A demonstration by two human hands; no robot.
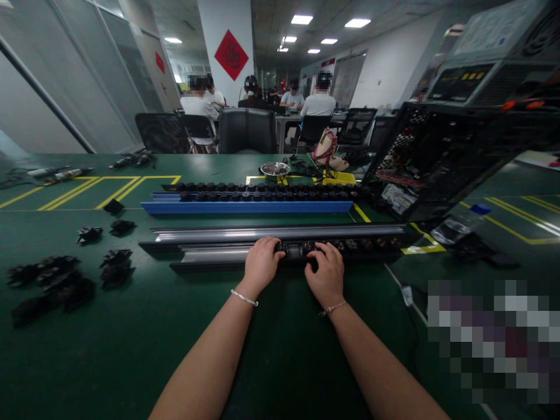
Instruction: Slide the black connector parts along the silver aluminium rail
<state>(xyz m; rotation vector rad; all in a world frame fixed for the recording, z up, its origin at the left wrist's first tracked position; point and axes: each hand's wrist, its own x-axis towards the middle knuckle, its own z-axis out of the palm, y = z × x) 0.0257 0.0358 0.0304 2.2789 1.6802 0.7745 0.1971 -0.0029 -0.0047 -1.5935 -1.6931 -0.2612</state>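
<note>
Nearest black rail [214,259], hands [295,265] on it — green table [271,344] open in front

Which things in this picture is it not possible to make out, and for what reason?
All in the head view:
- Grip on the black pieces: hidden by fingers of the left hand and right hand.
- Exact shapes of the loose black parts at left: dark and blurred.
- Whole grey box: cut off by the picture's edge.
- Lower right patch: covered by pixel blocks.
</note>
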